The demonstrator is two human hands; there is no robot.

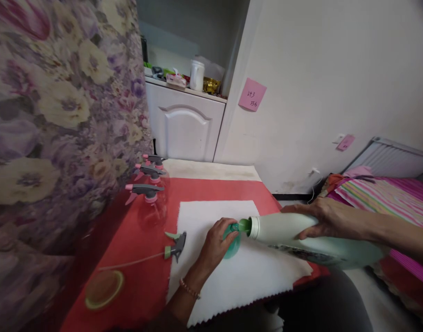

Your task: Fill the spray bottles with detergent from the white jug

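My left hand [216, 244] is wrapped round the neck of a small green see-through spray bottle [232, 249] on a white cloth [200, 286]. My right hand [317, 219] grips a large pale green jug [280, 227], tilted nearly level. The jug's open mouth meets the bottle's neck, and green liquid [245, 225] shows between them. To the left of my left hand lies a grey and green spray head [176, 246] with its thin tube reaching over the red table cover. A round lid with a yellow-green rim [104, 289] lies near the front left.
Three clear spray bottles with grey and pink heads [151, 203] stand at the table's left, by a floral curtain [59, 106]. Behind the table is a white cabinet [187, 124] holding a white jug [197, 75]. A bed with striped covers [377, 193] stands at the right.
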